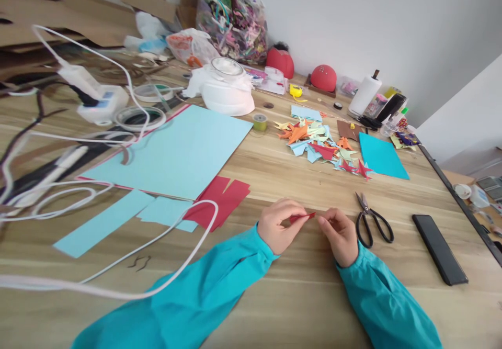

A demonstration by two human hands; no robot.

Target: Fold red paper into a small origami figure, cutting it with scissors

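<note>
My left hand point(283, 224) pinches a small folded piece of red paper point(301, 217) between thumb and fingers, its pointed end sticking out to the right. Just beyond that tip, my right hand point(338, 234) is closed with thumb against fingers; whether anything is in its pinch I cannot make out. Black-handled scissors point(367, 219) lie beside my right hand, points away from me. Left of my left hand are red paper pieces point(223, 202) and light blue paper pieces point(167, 212). A pile of folded paper figures point(314, 141) in several colours lies farther back.
Light blue sheets point(172, 153) lie on the left under white cables point(209, 223). A black phone point(440, 249) rests at the right, near a turquoise sheet point(383, 155). Behind stand a thread spool point(259, 123), a yellow tape measure point(296, 91) and red pincushions point(323, 78).
</note>
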